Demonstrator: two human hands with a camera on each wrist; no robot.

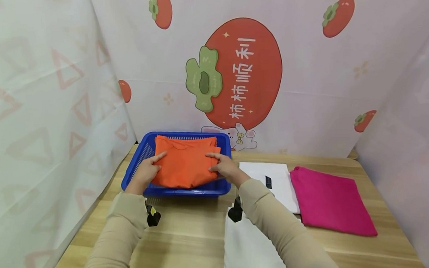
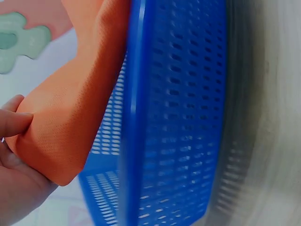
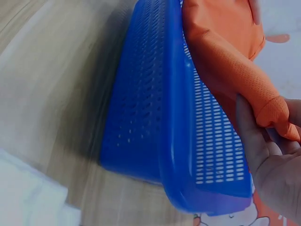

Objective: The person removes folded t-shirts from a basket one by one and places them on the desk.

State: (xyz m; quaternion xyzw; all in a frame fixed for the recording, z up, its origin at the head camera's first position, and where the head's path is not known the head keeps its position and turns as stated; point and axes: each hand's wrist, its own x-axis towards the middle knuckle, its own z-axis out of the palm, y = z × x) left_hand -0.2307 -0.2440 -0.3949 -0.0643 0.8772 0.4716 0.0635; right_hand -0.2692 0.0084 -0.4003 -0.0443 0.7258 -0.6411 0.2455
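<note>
A folded orange garment, perhaps a shirt, is held over the blue plastic basket, partly within its rim. My left hand grips its left side, and in the left wrist view the thumb lies on the cloth with fingers beneath. On the other side, my right hand holds the right edge; the right wrist view shows the fingers around a rolled fold of the orange cloth. Perforated basket walls show below the cloth. The basket's floor is mostly hidden by the garment.
Right of the basket, a folded white cloth with a dark label lies on the wooden table. Beside it is a folded magenta cloth. Another white cloth lies in front, partly under my right forearm. Printed curtains stand behind and at the sides.
</note>
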